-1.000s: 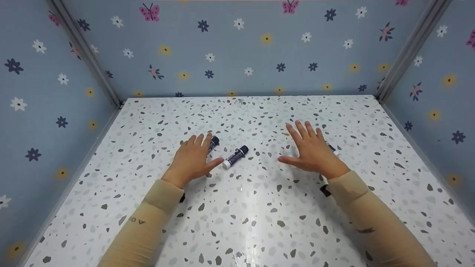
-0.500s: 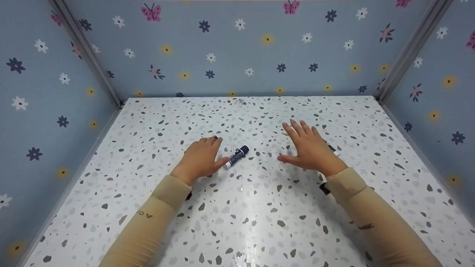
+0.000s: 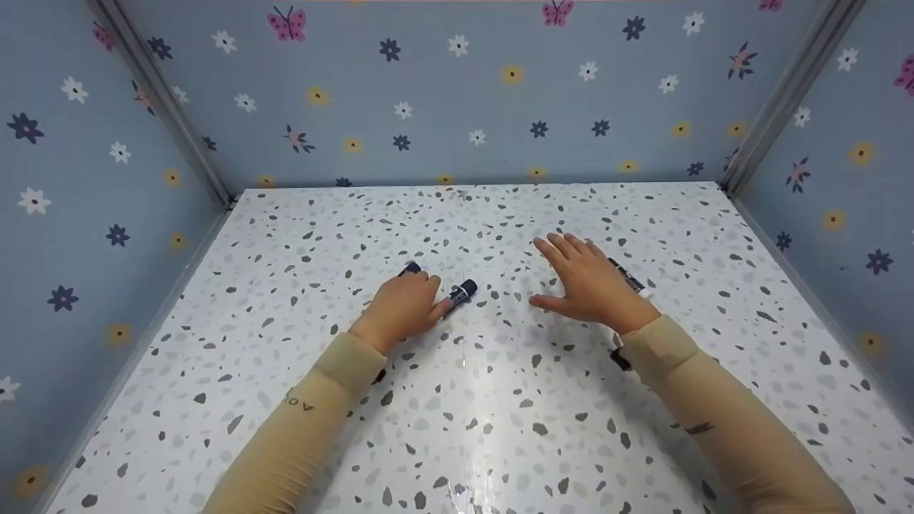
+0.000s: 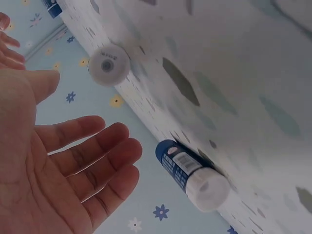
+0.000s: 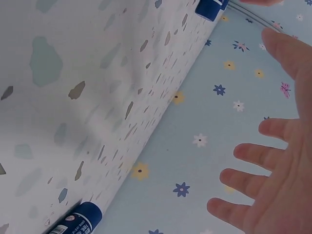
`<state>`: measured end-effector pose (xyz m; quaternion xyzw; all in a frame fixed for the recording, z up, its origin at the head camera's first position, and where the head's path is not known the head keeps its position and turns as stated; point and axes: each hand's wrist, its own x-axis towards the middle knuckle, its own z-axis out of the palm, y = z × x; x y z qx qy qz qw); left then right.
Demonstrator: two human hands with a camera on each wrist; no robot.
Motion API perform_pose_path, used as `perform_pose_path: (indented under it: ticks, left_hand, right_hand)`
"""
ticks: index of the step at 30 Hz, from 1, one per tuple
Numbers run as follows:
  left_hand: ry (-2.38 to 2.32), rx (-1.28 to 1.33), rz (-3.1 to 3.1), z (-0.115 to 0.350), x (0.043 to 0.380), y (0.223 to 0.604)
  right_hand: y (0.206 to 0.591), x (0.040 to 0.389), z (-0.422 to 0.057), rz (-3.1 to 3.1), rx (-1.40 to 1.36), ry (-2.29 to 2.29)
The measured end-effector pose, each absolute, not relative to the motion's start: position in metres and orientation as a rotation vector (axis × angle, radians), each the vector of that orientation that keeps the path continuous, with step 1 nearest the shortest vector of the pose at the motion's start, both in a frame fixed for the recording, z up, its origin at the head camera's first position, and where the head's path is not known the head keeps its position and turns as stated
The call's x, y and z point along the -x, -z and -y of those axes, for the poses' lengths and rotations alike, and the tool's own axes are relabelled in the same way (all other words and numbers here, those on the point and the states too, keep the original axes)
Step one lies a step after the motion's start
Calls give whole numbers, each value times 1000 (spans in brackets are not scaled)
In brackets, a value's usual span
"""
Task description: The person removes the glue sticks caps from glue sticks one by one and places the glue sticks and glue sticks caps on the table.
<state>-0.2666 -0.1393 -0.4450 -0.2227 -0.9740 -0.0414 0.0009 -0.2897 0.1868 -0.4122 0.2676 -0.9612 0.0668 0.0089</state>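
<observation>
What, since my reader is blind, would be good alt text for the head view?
A person's left hand partly hides two dark-capped tubes on a speckled white table, while a third tube shows beside the right hand. Blue flowered walls stand behind and to both sides.

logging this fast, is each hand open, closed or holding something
Left hand: open, holding nothing, near a blue-and-white cylindrical plastic tube.
Right hand: open, holding nothing.

Left tube, middle tube, right tube: all navy-and-white, labeled, lying on their sides, navy ends away from the person. Left and middle near left hand, right one near right hand; each partly hidden from head view.
</observation>
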Motion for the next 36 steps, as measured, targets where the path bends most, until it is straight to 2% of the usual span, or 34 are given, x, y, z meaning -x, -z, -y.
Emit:
perform_pose_path:
  ticks: [17, 36]
  left_hand:
    - [254, 717, 3134, 124, 274, 457]
    - [274, 658, 3193, 118, 273, 453]
  right_hand:
    - [417, 293, -181, 2934, -914, -215]
    - [419, 294, -175, 2885, -982, -161]
